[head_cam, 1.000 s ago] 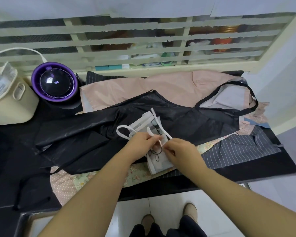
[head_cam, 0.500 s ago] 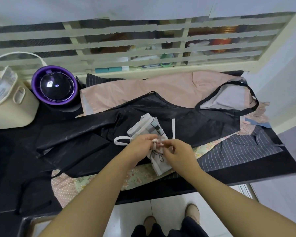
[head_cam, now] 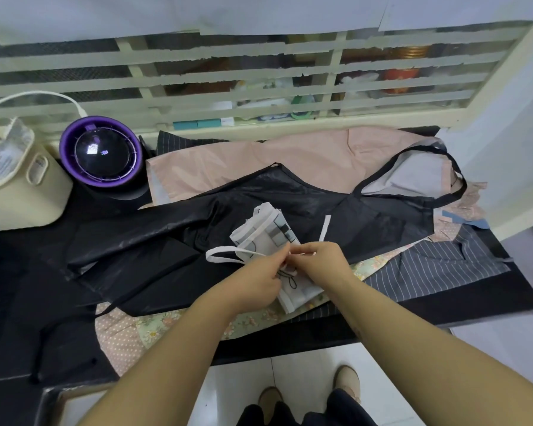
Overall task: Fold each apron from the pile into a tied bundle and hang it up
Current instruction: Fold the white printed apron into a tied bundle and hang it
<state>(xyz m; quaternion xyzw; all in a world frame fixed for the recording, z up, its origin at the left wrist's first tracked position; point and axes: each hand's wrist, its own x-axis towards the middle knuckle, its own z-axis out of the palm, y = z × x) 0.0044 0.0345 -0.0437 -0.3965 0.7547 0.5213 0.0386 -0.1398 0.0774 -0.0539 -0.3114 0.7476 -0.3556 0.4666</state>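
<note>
No text, brand or number is legible. The folded white apron shows only drawn lines and grey squares; bright marks on the purple-rimmed black dome are too small to read.

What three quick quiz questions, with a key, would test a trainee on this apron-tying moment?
1. True or false: the left hand and right hand both pinch the white fabric strap at the folded white printed apron bundle.
2. The bundle's top end lies over: A a green towel, B a shiny black plastic apron, C bare wood?
3. On which side of the bundle does the strap's loop lie, the person's left or right?
Key: 1 true; 2 B; 3 left.
</note>
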